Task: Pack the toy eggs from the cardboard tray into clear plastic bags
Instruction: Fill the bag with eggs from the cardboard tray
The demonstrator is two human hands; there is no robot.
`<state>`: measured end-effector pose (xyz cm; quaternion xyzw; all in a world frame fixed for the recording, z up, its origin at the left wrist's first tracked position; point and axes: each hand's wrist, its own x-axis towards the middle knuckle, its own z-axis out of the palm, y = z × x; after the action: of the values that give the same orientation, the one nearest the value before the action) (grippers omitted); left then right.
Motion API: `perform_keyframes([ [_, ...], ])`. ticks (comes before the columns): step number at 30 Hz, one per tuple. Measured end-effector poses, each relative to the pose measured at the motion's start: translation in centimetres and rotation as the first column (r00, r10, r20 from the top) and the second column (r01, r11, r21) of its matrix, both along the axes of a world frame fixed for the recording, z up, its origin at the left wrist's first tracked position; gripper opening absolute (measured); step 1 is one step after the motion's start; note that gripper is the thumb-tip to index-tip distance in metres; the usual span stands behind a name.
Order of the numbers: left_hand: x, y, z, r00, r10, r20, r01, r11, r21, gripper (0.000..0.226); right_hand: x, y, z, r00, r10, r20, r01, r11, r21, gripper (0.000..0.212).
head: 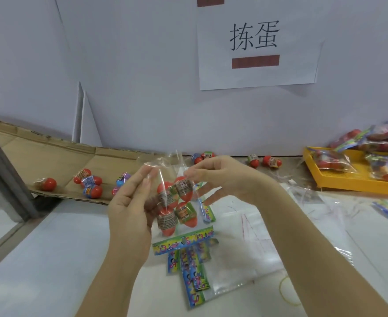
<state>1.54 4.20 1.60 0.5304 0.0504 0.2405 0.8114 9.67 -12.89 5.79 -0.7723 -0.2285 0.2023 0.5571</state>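
White counter (pixel 39 259) below; at centre the left hand (pixel 129 202) and right hand (pixel 216 177) pinch the bag (pixel 168 163) mouth; better to keep the 4 eggs (pixel 185 189) hanging low.

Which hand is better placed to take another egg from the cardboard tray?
Probably left: the left hand is nearest the eggs on the cardboard tray, while the right hand pinches the bag farther away.

Pale wall (pixel 131 65) behind, bearing a white paper sign (pixel 257 74) with black characters. White tabletop (pixel 51 259) below, grey metal post (pixel 3 161) at left.
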Motion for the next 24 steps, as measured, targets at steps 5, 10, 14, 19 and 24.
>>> perform_keyframes([
  [5, -0.1, -0.1, 0.0, 1.000, -0.023, 0.015, 0.023, 1.000, -0.004, 0.025, -0.1, 1.2, -0.6, 0.996, -0.091, -0.009, 0.091, 0.982, 0.166, 0.013],
  [10, 0.1, 0.0, -0.2, 1.000, -0.006, 0.015, 0.006, 0.999, -0.038, 0.028, -0.4, 1.4, -0.4, 0.985, -0.171, 0.010, 0.164, 0.957, 0.240, 0.002],
  [14, 0.3, 0.1, -0.2, 0.999, 0.012, -0.032, -0.015, 0.997, -0.082, 0.024, -0.5, 1.5, -0.3, 0.983, -0.184, 0.009, 0.175, 0.945, 0.277, 0.002],
  [19, 0.4, 0.5, -0.2, 0.997, -0.051, -0.065, 0.042, 0.990, -0.138, 0.024, -0.5, 1.5, -0.4, 0.980, -0.198, -0.017, 0.193, 0.930, 0.313, 0.006],
  [24, 0.4, 0.6, 0.0, 0.996, -0.060, -0.060, 0.055, 0.995, -0.084, 0.017, -0.5, 0.8, 0.1, 0.983, -0.178, -0.054, 0.186, 0.924, 0.334, 0.010],
])
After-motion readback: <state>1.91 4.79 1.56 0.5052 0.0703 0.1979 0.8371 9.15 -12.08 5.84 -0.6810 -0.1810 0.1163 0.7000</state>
